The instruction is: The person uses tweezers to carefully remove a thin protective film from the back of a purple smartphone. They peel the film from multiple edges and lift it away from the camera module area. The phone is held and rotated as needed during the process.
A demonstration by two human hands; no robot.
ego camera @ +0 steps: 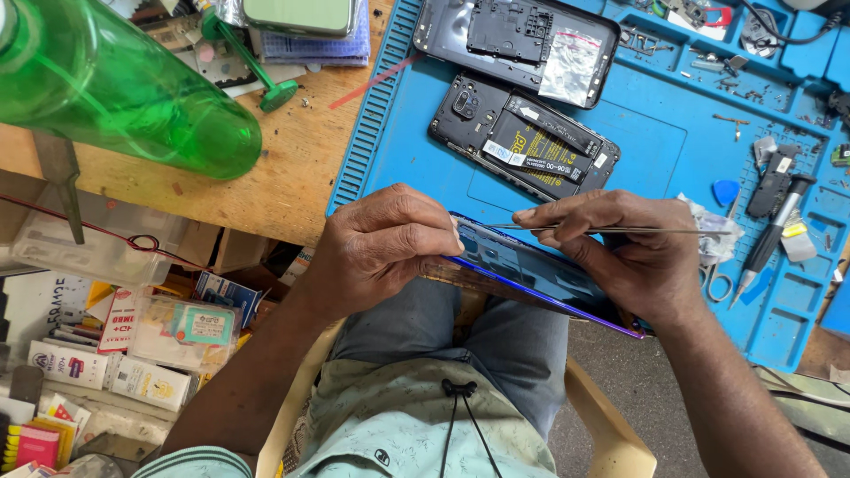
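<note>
Phone panel [522, 270], glossy and dark blue with a thin violet edge, lay between the two hands, just off the near edge of the blue work mat [673, 150] and above the person's lap. Its long axis ran from upper left down to lower right, tilted so the shiny face caught reflections.

Going left to right: the left hand [381, 243] closed over the panel's upper-left end, fingers curled around the edge and thumb pressed on top, gripping it firmly. Both hands touched the panel, one at each end, so neither was clearly nearer.

The right hand [620, 252] supported the lower-right part from beneath while its thumb and forefinger pinched a pair of thin metal tweezers [611, 230]. The tweezers lay almost level, crossing just above the panel, their tips pointing left toward the left hand's fingertips and their rear end reaching out over the mat. Whether the tips met the panel's edge could not be told.

Beyond the hands, on the mat, an opened phone [522, 137] lay with its battery exposed, well apart from the panel.
</note>
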